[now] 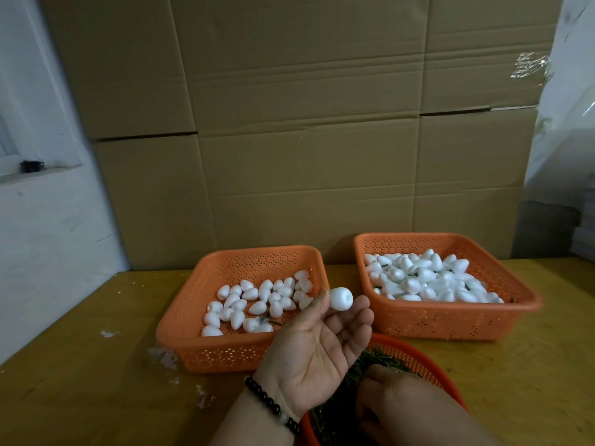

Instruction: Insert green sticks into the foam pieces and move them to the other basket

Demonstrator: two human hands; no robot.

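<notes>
Head view: a white foam piece (pixel 341 298) is pinched between thumb and fingertips of the left hand (pixel 317 347), palm up, above the near edge of the tabletop (pixel 80 365). Below it the right hand (pixel 386 397) reaches into a round orange basket (pixel 418 352) of green sticks (pixel 380 357); whether its fingers grip anything cannot be told. Behind, toward the far edge, the left square basket (pixel 193 342) holds loose foam pieces (pixel 257 300) and the right square basket (pixel 450 320) a fuller heap (pixel 428 278). Cardboard boxes (pixel 306 123) stand behind.
</notes>
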